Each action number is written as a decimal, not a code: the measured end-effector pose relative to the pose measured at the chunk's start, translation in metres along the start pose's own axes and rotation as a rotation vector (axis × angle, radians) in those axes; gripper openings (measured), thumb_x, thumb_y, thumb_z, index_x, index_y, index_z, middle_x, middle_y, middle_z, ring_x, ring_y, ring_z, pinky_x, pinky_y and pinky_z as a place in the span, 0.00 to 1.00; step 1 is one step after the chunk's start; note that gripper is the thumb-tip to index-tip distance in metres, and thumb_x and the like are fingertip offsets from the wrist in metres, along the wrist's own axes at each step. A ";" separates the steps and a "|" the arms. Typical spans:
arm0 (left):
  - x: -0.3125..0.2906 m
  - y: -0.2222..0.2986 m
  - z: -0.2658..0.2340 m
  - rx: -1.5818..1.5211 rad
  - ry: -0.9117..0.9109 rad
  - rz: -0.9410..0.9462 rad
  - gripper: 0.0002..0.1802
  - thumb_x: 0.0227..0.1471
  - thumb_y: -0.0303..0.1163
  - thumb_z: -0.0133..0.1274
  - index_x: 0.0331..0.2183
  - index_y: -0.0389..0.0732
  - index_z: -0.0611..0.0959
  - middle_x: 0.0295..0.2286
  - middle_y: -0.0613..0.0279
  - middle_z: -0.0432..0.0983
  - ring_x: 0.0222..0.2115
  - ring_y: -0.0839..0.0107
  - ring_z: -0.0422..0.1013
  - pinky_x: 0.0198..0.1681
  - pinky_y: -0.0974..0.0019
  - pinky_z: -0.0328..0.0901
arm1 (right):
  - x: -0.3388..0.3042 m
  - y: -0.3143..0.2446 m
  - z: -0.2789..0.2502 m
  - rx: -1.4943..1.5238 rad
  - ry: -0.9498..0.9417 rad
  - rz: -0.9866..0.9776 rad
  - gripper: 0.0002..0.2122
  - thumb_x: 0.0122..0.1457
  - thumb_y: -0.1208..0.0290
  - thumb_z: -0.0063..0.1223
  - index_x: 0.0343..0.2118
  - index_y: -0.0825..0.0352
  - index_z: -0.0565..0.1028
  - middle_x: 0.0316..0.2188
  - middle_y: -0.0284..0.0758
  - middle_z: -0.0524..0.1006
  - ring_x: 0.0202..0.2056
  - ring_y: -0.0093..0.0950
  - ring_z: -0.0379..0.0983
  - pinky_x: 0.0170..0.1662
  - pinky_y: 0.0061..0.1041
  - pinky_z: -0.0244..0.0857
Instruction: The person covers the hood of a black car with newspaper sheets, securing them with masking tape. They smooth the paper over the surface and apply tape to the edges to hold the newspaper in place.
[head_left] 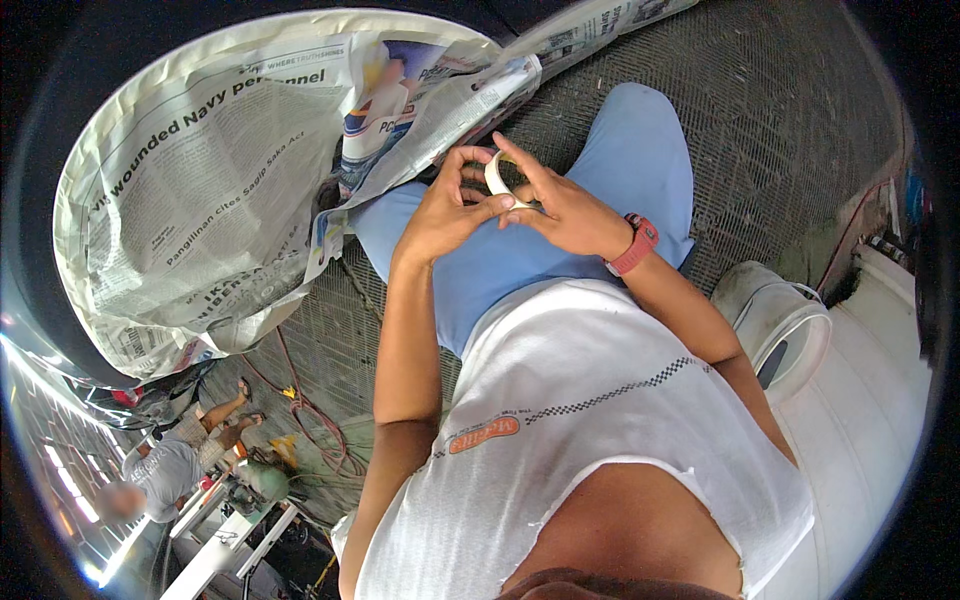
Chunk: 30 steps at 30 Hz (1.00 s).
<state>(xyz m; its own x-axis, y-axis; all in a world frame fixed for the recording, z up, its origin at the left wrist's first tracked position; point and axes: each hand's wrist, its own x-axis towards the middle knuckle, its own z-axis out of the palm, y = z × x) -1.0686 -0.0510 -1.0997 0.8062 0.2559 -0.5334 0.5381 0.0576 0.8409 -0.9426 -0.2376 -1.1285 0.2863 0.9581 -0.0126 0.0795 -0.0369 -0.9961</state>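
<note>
Above my lap, both hands meet around a narrow roll of pale masking tape. My right hand grips the roll, with its fingers along the ring and its thumb at the lower side. From the other side, my left hand has its thumb tip against the roll's lower edge and its fingers curled close by. Whether a loose tape end lies between the left fingertips is too small to tell. To the left, newspaper sheets cover a large rounded opening in a dark surface, bordered by cream masking tape.
A white bucket stands at the right beside a large white curved surface. Reddish hoses lie on the dark textured floor. At the far lower left another person is near a green tank and a white bench.
</note>
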 end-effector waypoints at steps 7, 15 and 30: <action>-0.009 0.002 0.005 0.355 0.094 0.296 0.26 0.54 0.27 0.70 0.50 0.41 0.73 0.49 0.57 0.76 0.43 0.72 0.74 0.45 0.65 0.72 | -0.003 0.007 0.007 -0.008 -0.003 -0.028 0.43 0.69 0.73 0.57 0.78 0.61 0.39 0.40 0.41 0.87 0.48 0.34 0.83 0.65 0.35 0.61; -0.014 0.003 0.009 0.193 0.133 0.262 0.17 0.57 0.31 0.68 0.41 0.39 0.76 0.41 0.61 0.79 0.37 0.78 0.73 0.39 0.72 0.69 | -0.001 0.005 0.010 0.065 -0.020 0.034 0.43 0.69 0.69 0.56 0.78 0.62 0.39 0.40 0.39 0.87 0.51 0.40 0.80 0.65 0.37 0.60; 0.008 -0.008 0.016 0.225 0.633 0.414 0.07 0.63 0.30 0.63 0.36 0.37 0.82 0.30 0.71 0.77 0.30 0.81 0.68 0.37 0.75 0.64 | 0.011 0.013 0.007 -0.284 0.172 0.124 0.08 0.72 0.65 0.51 0.45 0.63 0.73 0.18 0.34 0.77 0.17 0.30 0.75 0.22 0.34 0.68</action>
<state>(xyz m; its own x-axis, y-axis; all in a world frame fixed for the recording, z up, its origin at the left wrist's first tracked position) -1.0627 -0.0648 -1.1117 0.6949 0.7185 0.0292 0.3164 -0.3420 0.8848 -0.9450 -0.2255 -1.1426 0.4655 0.8801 -0.0931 0.2891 -0.2507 -0.9239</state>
